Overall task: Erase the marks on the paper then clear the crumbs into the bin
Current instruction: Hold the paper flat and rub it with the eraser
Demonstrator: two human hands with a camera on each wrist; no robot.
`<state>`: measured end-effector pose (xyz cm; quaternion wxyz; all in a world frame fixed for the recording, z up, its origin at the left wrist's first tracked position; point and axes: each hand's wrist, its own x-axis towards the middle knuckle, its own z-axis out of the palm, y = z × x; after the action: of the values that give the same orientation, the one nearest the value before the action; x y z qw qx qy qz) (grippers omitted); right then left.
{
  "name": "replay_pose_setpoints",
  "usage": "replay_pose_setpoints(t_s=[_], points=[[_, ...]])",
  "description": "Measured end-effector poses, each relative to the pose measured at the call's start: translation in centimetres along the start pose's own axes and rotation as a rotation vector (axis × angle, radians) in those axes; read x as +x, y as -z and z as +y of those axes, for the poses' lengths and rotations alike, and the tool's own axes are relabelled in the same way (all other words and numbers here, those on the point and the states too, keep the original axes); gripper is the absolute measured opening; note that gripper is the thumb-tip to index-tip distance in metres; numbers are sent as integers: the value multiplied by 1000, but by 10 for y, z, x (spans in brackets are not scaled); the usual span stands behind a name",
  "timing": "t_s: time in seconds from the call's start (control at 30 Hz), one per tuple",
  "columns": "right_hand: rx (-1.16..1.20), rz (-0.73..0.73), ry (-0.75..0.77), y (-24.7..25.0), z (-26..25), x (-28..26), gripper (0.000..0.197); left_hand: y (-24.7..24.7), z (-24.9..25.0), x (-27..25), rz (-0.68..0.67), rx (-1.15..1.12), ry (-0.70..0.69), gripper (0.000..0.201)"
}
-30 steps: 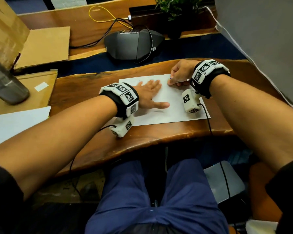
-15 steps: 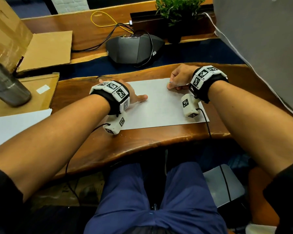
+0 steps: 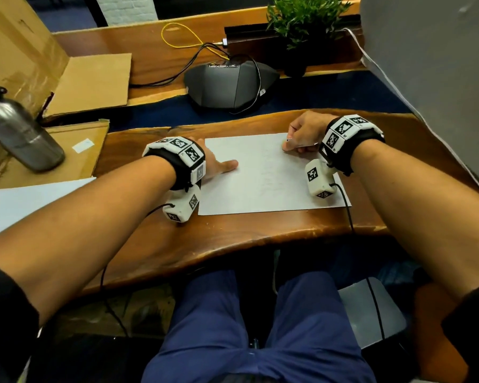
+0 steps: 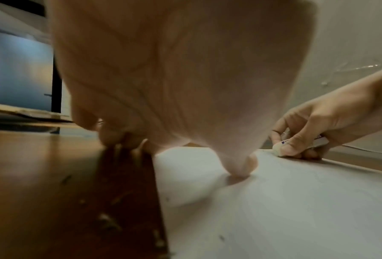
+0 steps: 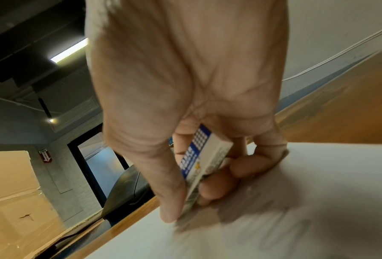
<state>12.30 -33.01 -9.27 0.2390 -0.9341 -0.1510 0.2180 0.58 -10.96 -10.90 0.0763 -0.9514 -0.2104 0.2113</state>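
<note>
While paper (image 3: 263,175) lies flat on surface (image 3: 233,239), long axis left-right between hands: left hand (image 3: 219,164) flat, pinning left edge; right hand (image 3: 302,134) clamped on eraser (image 5: 204,154) at far right corner, nearer faint marks, apparently mid-sheet.

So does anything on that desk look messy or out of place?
Only small things. Dark specks, probably eraser crumbs, lie on the paper and the wooden desk beside its left edge. Otherwise the sheet lies flat, pinned by the left hand, while the right hand grips the eraser.
</note>
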Motion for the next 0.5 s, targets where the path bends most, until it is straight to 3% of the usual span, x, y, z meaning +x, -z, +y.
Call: replay_pose_setpoints(t_s=[0.1, 0.17, 0.27, 0.33, 0.5], points=[[13, 7, -4, -1, -1, -3, 19, -1, 0, 3, 136, -14, 18, 127], [50, 12, -5, -2, 1, -4, 18, 1, 15, 5, 206, -61, -193, 118], [62, 32, -10, -3, 0, -5, 15, 10, 42, -4, 20, -120, -444, 113], [36, 43, -9, -5, -1, -4, 14, 11, 49, -3, -38, -120, -442, 117], [-42, 121, 1, -10, -8, 2, 14, 5, 50, 1, -31, -92, -419, 124]])
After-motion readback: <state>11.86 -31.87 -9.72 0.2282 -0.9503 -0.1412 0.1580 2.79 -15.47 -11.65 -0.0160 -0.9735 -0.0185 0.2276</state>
